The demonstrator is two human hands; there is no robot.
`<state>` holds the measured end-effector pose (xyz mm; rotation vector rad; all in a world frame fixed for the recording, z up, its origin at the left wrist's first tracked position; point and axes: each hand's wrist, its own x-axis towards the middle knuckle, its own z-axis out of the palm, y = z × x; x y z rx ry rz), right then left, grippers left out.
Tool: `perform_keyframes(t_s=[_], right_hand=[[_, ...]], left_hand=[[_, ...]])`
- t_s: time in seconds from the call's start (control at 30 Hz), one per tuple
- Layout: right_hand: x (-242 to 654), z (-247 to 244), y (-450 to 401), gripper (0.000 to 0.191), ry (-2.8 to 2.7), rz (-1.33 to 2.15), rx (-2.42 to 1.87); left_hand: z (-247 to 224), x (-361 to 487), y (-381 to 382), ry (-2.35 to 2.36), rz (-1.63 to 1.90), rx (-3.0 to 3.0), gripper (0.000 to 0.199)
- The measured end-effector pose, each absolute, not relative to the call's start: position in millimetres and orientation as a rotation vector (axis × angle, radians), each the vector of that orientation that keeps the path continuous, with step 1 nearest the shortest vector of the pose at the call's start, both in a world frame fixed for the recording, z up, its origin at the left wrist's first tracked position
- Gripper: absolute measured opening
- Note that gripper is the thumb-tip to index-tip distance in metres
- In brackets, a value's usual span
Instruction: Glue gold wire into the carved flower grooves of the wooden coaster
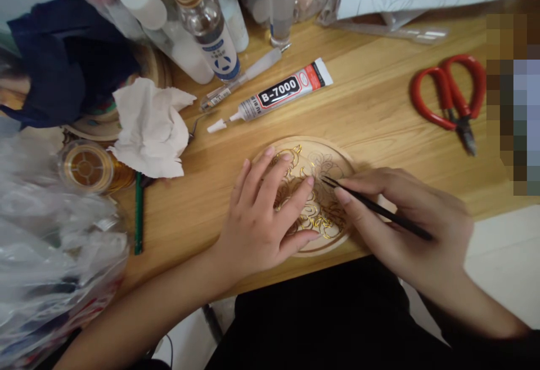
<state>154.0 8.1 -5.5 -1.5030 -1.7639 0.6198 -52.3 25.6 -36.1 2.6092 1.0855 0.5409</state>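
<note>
A round wooden disc point(333, 159) lies at the table's near edge, with a drawn flower pattern partly outlined in gold wire point(314, 218). My left hand point(264, 215) rests flat on the disc's left half, fingers spread over the wire. My right hand point(405, 221) holds thin black tweezers point(379, 210), whose tips point left onto the middle of the pattern, close to my left fingertips.
A B-7000 glue tube point(274, 94) and a thin applicator point(240, 80) lie behind the disc. Red scissors point(453, 100) are at the right. Crumpled tissue point(149, 128), a gold wire spool point(88, 167), a green pencil point(138, 215), bottles point(206, 21) and plastic bags point(50, 257) crowd the left.
</note>
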Motion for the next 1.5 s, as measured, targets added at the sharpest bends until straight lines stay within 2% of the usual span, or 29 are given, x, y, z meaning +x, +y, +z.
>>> perform_keyframes(t_s=[1.5], right_hand=[[157.8, -7.0, 12.8, 0.019, -1.902, 0.57, -1.387]], left_hand=[[-34.8, -53.7, 26.8, 1.074, 0.586, 2.664, 0.058]])
